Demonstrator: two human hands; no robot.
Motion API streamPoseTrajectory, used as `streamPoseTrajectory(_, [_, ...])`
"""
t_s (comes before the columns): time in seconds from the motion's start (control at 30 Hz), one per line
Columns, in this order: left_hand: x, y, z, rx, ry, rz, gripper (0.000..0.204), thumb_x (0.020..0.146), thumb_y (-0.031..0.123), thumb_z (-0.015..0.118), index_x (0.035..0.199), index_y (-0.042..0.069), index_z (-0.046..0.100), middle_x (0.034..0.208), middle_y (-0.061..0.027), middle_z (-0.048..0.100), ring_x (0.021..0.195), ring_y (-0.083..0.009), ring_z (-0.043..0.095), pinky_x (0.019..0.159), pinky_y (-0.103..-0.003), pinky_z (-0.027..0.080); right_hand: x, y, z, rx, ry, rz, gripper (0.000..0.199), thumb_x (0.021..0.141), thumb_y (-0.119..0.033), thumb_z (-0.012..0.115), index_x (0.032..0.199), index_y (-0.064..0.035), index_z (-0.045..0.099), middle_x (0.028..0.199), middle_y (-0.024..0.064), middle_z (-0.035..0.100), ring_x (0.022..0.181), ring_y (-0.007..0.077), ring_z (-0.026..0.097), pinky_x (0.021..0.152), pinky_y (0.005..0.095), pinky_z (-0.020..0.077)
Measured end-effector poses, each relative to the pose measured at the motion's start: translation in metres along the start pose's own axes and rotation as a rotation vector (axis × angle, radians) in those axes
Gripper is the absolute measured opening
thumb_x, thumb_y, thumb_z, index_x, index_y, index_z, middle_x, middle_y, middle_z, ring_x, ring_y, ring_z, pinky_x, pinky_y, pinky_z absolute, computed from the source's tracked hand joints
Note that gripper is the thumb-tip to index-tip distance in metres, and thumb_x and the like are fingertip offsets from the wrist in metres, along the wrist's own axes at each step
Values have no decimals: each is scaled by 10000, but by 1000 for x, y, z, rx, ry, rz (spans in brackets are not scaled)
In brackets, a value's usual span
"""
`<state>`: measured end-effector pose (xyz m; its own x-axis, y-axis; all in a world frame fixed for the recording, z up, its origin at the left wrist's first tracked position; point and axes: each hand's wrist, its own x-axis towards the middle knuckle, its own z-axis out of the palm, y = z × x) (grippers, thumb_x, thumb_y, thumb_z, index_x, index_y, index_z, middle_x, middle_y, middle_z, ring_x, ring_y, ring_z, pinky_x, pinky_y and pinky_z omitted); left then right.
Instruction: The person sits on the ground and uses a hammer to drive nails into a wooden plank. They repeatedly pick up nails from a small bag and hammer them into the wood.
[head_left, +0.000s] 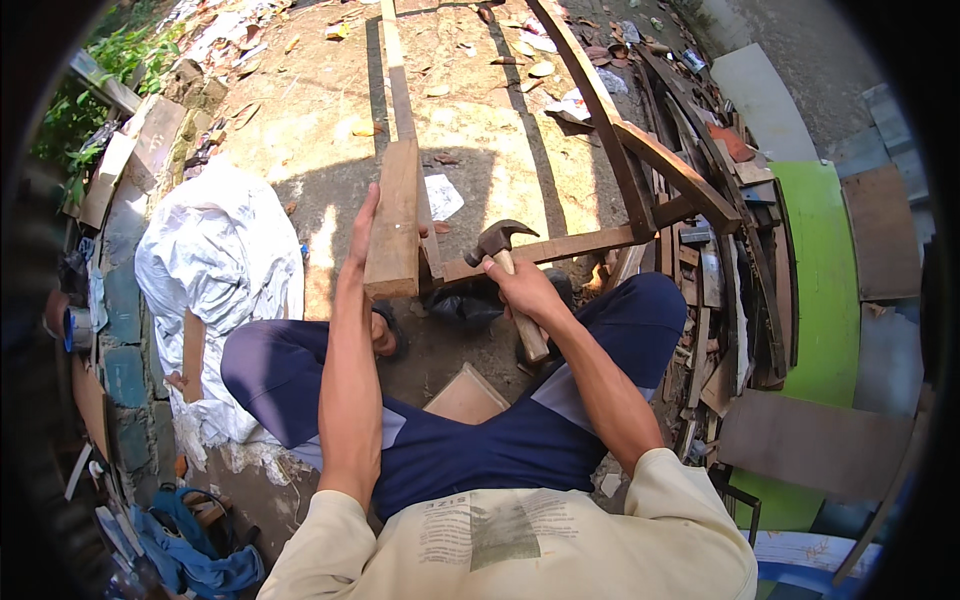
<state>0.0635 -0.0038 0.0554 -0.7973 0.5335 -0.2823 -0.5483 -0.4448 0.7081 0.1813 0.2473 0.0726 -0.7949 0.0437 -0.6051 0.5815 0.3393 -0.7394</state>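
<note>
1. Your left hand [366,225] lay flat along the left face of the plank [394,220], fingers stretched up against the wood, steadying it rather than wrapped round it.
2. The plank stood on edge before you, its near end cut square above your left knee, its far end running away over the sandy ground [330,110].
3. Your right hand [525,290] was closed round the wooden handle of the hammer [503,243], just right of the plank.
4. The hammer's dark claw head sat just right of the plank's near end, close to a thinner rail [560,245] that ran from the plank off to the right.
5. That rail met a curved wooden frame [625,150] well right of the plank, and one of the frame's pieces arched away from you.
6. You sat cross-legged in dark blue trousers, both knees spread below the plank, with a small flat board [465,397] on the ground between your legs.
7. A crumpled white sheet [215,250] lay left of the plank.
8. Stacked scrap wood [715,300] and a green panel [825,270] lay well to the plank's right.
</note>
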Motion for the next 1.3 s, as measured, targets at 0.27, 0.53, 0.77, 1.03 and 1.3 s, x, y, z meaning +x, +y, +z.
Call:
streamPoseTrajectory(0.27, [-2, 1, 1, 79, 193, 10, 671, 940, 501, 530, 1261, -89, 514, 927, -245, 691, 783, -329, 697, 713, -403, 575, 0, -11, 21, -137, -18, -54, 483, 963, -426, 569, 839, 40, 592, 595, 123, 614, 485, 252, 651, 500, 401, 506])
streamPoseTrajectory(0.53, [3, -6, -9, -28, 102, -1, 574, 959, 433, 461, 1211, -79, 522, 997, -251, 666, 826, -286, 690, 711, -394, 580, 18, 7, 33, -341, 12, -5, 489, 957, -421, 562, 838, 50, 625, 640, 175, 652, 533, 297, 673, 578, 429, 526])
streamPoseTrajectory(0.77, [3, 48, 13, 1033, 371, 11, 849, 916, 538, 465, 1497, -65, 325, 1502, -303, 388, 1259, -385, 549, 1039, -472, 459, 9, -5, 31, -301, -22, 58, 502, 951, -410, 575, 841, 78, 626, 663, 200, 656, 574, 322, 688, 599, 455, 530])
streamPoseTrajectory(1.03, [45, 56, 54, 1861, 130, -220, 821, 896, 453, 460, 1536, -28, 274, 1633, -191, 201, 1515, -371, 165, 1235, -453, 199, 19, 7, 31, -344, -11, 47, 511, 960, -420, 566, 845, 72, 638, 685, 201, 660, 621, 332, 681, 634, 454, 516])
streamPoseTrajectory(1.3, [58, 49, 33, 1858, 93, -116, 803, 896, 412, 432, 1533, -45, 260, 1620, -212, 226, 1505, -386, 192, 1233, -434, 210, 29, 35, 32, -414, 44, -18, 584, 959, -449, 529, 920, 118, 662, 817, 284, 683, 836, 420, 693, 808, 485, 511])
